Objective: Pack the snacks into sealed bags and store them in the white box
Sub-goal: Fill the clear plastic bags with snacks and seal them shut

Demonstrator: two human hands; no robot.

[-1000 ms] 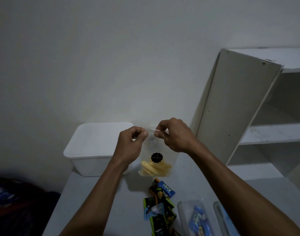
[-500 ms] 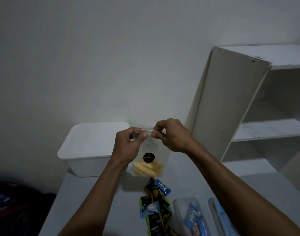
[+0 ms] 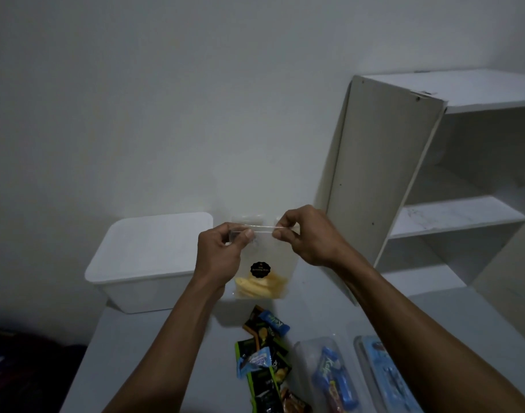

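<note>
1. Clear bag (image 3: 262, 263) hangs upright above the worktop (image 3: 154, 347), seal edge level, yellow snacks (image 3: 259, 286) at bottom, beside white box (image 3: 148, 263).
2. Left hand (image 3: 222, 251) and right hand (image 3: 306, 234) pinch the seal's ends, forearms raised.

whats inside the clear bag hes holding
Pale yellow snack pieces lie at the bottom of the clear bag. A black label covers part of them, so their number is unclear.
</note>
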